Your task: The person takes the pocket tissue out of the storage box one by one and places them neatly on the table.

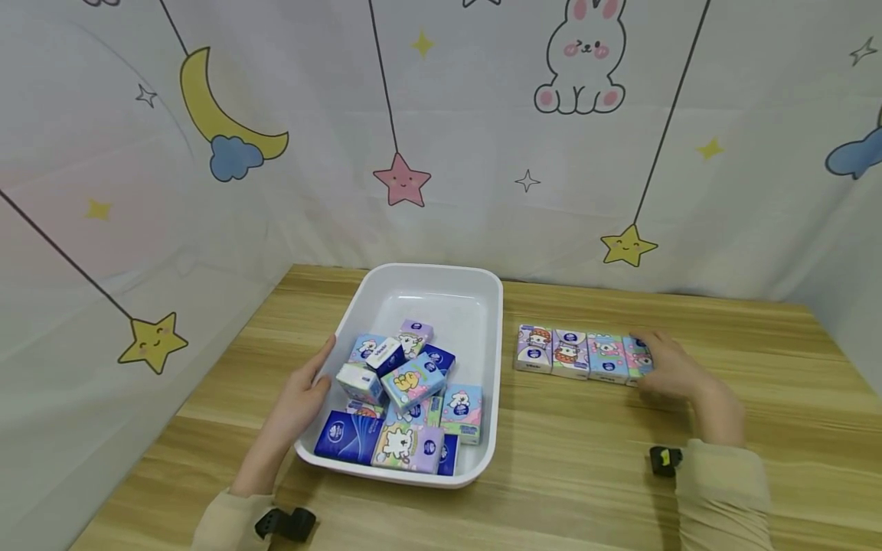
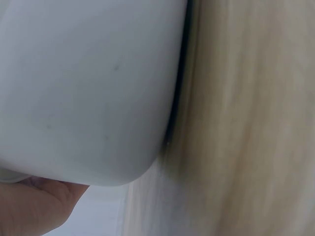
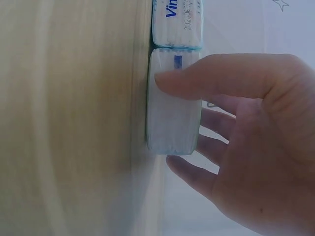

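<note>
On the wooden table stands a white plastic tub [image 1: 458,306] with a loose heap of small tissue packs [image 1: 413,380] inside. My left hand [image 1: 301,398] grips the tub's left rim; the left wrist view mostly shows the tub's outer wall [image 2: 93,93]. To the right of the tub, a row of tissue packs [image 1: 569,353] lies side by side, purple ones at the left, blue and pink ones at the right. My right hand [image 1: 671,371] pinches the end tissue pack [image 3: 172,115], thumb on its near side and fingers behind it. That pack abuts its neighbour [image 3: 177,24].
A white curtain [image 1: 475,222] printed with stars, a moon and a rabbit hangs behind the table and along its left side. Wooden tabletop [image 1: 572,459] extends in front of the row. Black wrist cameras [image 1: 664,461] sit at both sleeves.
</note>
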Demonstrator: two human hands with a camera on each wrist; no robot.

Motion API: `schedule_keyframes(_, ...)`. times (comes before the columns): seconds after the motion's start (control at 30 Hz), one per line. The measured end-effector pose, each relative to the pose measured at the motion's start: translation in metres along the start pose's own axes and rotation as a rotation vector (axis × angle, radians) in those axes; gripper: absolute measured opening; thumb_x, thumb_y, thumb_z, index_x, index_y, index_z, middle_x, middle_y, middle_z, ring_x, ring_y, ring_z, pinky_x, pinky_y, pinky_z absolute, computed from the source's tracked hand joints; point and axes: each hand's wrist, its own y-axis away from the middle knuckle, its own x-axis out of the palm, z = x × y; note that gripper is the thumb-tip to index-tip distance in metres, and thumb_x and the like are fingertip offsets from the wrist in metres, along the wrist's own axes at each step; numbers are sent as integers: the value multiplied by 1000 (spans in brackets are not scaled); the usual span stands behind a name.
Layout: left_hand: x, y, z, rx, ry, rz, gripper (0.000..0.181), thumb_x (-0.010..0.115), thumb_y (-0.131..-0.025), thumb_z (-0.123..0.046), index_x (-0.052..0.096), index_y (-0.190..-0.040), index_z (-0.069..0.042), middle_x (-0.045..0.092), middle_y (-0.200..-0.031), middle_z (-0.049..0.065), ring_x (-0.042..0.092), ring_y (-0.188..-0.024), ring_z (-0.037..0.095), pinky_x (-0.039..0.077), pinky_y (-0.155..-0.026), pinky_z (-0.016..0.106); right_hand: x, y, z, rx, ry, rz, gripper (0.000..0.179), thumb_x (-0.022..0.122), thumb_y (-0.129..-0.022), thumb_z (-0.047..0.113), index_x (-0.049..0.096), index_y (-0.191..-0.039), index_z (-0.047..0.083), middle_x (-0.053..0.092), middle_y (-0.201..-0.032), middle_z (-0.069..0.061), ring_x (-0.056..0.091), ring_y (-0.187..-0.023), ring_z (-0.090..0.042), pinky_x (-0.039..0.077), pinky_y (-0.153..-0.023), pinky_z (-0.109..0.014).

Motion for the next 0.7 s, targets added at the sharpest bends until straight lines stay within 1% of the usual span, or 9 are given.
schedule_keyframes(0.17,0,1,-1,2,3,1,59,36,-95,0,23,-152,-9,22,-158,17,21,-145,39,19,-119,56,-1,0,2,-3,6,-11,95,75,-67,15,25,-145,-7,24,-143,-40,25,-128,-59,26,-101,-77)
schedule_keyframes(0.33,0,1,0,9,4,0,59,36,-95,0,24,-152,-8,22,-158,18,21,-145,40,20,-119,56,-3,1,4,-23,21,-28,94,78,-71,21,27,-145,-7,25,-143,-40,23,-129,-59,24,-102,-76)
schedule_keyframes(0.5,0,1,-1,7,7,1,59,36,-95,0,24,-152,-8,22,-158,18,22,-145,40,20,-119,56,-4,2,9,-34,36,-32,91,77,-76,26,28,-145,-8,26,-144,-40,23,-130,-60,24,-102,-76)
schedule_keyframes(0.7,0,2,-2,5,12,2,59,36,-95,0,24,-152,-8,22,-158,18,21,-145,40,20,-119,56,-9,3,22,-55,58,-55,84,70,-84,31,27,-146,-8,27,-145,-40,25,-131,-59,26,-105,-73)
